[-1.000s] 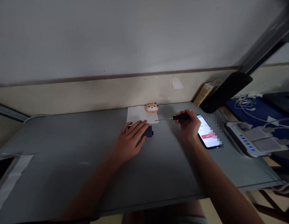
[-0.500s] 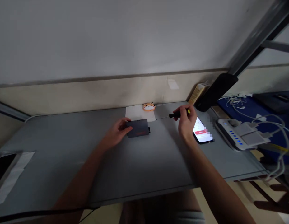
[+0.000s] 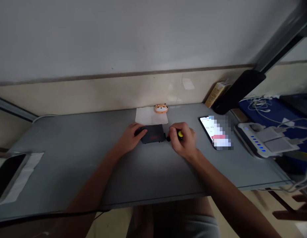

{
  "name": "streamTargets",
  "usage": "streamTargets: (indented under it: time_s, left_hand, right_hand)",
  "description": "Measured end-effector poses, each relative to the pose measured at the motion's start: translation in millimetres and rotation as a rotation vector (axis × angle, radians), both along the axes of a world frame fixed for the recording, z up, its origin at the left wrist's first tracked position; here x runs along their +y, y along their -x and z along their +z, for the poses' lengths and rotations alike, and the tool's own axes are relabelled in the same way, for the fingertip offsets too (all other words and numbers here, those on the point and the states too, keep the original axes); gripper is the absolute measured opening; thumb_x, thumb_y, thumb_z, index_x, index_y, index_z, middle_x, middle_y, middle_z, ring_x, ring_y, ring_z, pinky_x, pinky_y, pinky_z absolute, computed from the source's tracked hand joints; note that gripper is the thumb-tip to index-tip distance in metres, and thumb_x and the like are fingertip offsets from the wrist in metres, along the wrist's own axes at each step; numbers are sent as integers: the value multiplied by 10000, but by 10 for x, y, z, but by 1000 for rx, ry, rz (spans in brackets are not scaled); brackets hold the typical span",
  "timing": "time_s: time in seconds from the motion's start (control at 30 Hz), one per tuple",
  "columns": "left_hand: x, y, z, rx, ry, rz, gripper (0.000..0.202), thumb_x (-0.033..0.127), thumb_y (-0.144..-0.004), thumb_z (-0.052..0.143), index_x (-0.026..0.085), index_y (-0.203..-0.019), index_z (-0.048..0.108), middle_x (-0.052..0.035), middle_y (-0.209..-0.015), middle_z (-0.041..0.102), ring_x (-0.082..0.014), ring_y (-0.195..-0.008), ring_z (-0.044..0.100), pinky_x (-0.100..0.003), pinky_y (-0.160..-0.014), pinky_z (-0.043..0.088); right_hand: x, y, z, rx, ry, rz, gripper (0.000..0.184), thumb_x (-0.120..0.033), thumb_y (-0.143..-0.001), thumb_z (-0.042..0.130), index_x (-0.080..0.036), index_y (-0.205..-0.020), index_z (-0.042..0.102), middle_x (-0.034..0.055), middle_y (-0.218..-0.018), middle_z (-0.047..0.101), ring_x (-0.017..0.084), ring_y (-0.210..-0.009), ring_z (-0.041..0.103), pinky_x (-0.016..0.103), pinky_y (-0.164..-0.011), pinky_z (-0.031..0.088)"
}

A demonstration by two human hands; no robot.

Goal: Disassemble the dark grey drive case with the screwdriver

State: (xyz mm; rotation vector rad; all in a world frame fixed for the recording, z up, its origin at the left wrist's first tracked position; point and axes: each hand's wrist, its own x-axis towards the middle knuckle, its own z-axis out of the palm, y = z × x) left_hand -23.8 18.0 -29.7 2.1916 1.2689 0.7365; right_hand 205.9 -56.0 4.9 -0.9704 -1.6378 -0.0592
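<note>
A flat dark box (image 3: pixel 153 134), like a small electronic device, lies on the grey desk. Its left end is gripped by my left hand (image 3: pixel 130 137), thumb on top and fingers at the back edge. A small black part (image 3: pixel 164 136) sticks out of its right side. My right hand (image 3: pixel 183 140) is closed around a screwdriver with a black and yellow handle (image 3: pixel 180 134), just right of the box. The screwdriver's shaft is hidden, and I cannot tell whether its tip touches the box.
Behind the box lie a white paper (image 3: pixel 147 115) and an orange animal-faced case (image 3: pixel 161 108). To the right are a lit phone (image 3: pixel 215 134), a power strip (image 3: pixel 258 140) with cables and a black cylinder (image 3: pixel 239 91). A dark tablet-like device (image 3: pixel 8 177) rests at the far left.
My right hand has moved left with the screwdriver, from beside the phone to the right side of the box. My left hand keeps its hold, and the view has shifted slightly.
</note>
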Motion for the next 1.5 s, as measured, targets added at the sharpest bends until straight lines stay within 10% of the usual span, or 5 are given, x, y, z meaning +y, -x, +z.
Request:
streamTargets:
  time_s: [0.8,1.1,1.5]
  left_hand:
    - [-45,31,42,36,-251,62,303,228,-1038,415,208,-1171,686,-97,-1138,707,-248,-1135,621,-429,-1076,475]
    - [-253,-109,153,12,-205,-235,225,364,-1015,558,196,-1048,703,-70,-983,688,-206,-897,666,-343,-842,547]
    - [54,25,41,-36,-152,24,230,360,-1021,576,248,-913,744,-30,-913,702,-192,-844,650,-314,-814,543]
  right_hand:
    - [-58,216,-84,172,316,144,397,-444,-1046,459,-242,-758,644,15,-682,715,140,-617,664,282,-599,522]
    - [137,131,-24,636,359,-8,495,-651,-989,496,-232,-727,520,-16,-623,663,94,-456,550,245,-465,447]
    - [275,19,-20,775,449,-54,535,-716,-911,555,-233,-692,488,-4,-603,676,97,-419,538,246,-428,427]
